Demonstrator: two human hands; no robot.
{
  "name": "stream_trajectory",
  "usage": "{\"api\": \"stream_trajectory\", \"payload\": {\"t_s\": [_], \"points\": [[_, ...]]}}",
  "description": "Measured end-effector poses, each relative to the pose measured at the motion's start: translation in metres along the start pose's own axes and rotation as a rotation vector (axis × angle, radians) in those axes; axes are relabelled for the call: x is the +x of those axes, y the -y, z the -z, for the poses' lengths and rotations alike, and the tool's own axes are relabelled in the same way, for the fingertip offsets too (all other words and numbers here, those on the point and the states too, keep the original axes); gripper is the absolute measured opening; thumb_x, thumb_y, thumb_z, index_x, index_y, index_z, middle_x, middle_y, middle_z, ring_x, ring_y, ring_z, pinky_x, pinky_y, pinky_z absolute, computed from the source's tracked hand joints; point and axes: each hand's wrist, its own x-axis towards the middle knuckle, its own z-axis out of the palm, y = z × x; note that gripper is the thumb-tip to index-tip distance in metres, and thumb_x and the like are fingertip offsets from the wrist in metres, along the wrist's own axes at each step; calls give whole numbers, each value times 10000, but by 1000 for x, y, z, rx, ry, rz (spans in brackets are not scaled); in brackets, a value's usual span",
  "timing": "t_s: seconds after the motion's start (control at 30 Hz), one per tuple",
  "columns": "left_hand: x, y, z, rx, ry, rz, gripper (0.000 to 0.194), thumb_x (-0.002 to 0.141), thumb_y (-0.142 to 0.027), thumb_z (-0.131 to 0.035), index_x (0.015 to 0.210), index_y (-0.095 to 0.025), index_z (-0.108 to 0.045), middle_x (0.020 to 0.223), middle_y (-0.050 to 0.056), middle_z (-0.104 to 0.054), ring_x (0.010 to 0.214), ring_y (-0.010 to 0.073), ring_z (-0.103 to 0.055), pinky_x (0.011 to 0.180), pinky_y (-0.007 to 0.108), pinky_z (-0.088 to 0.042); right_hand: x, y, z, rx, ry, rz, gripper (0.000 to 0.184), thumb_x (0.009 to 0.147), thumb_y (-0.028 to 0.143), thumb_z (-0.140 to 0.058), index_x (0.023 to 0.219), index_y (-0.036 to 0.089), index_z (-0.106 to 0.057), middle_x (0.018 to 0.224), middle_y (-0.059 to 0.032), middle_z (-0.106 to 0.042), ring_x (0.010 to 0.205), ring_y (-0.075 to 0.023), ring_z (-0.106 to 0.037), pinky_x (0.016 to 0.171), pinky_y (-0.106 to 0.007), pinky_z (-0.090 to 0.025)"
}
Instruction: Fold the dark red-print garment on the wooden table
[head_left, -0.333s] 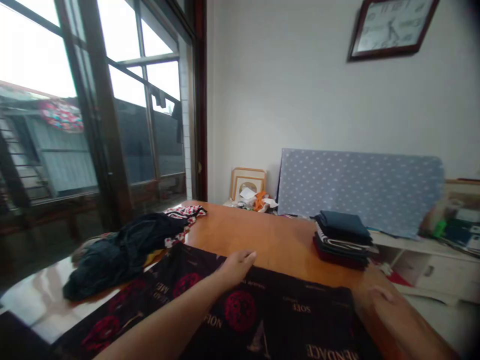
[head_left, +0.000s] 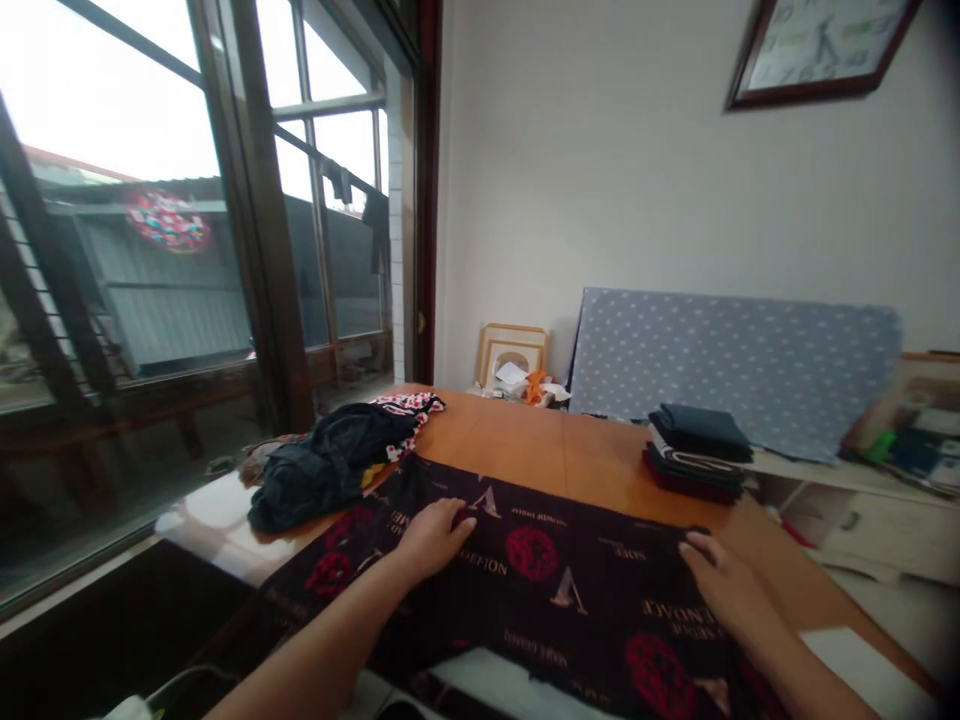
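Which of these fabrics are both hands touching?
The black printed cloth with red roundels, spread out at the front; the crumpled heap at left and folded stack at right are untouched.

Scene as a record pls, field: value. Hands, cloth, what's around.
left hand: on the cloth, thumb and index finger apart
right hand: at the cloth's far right corner; grip unclear
cloth: black, red round motifs, pale lettering; spread out flat over the near part of the table
table: orange-brown top
pile: rumpled clothes, left of the cloth
stack: folded clothes, dark blue on top, right side of the table
clock: on the wall, upper right
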Motion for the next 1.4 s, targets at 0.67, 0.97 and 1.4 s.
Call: {"api": "stream_trajectory", "payload": {"t_s": [0.67, 0.97, 1.4], "points": [[-121, 60, 35, 280, -58, 32, 647, 956, -627, -323, 1435, -234, -510, 1565, 77, -413, 1466, 308, -305, 1193, 500, -176, -173, 85, -29, -522, 148, 3, 637, 952, 523, -322, 1442, 161, -506, 1528, -144, -431, 1441, -302, -340, 1180, -507, -209], [-127, 52, 38, 246, -42, 70, 662, 937, -647, -317, 1428, -248, -512, 1578, 78, -392, 1474, 318, -281, 1188, 530, -172, -162, 65, -40, -539, 130, 45, 687, 916, 569, -305, 1426, 161, -519, 1481, -156, -488, 1393, -338, -415, 1141, -535, -286], [-132, 51, 43, 225, 27, 95, 721, 914, -683, -272, 1477, -272, -455, 1607, 74, -337, 1500, 326, -223, 1203, 561, -123, -170, 79, -32, -440, 81, 32, 571, 804, 541, -384, 1211, 273, -682, 1381, -158, -582, 1341, -368, -480, 1095, -578, -359]]}}
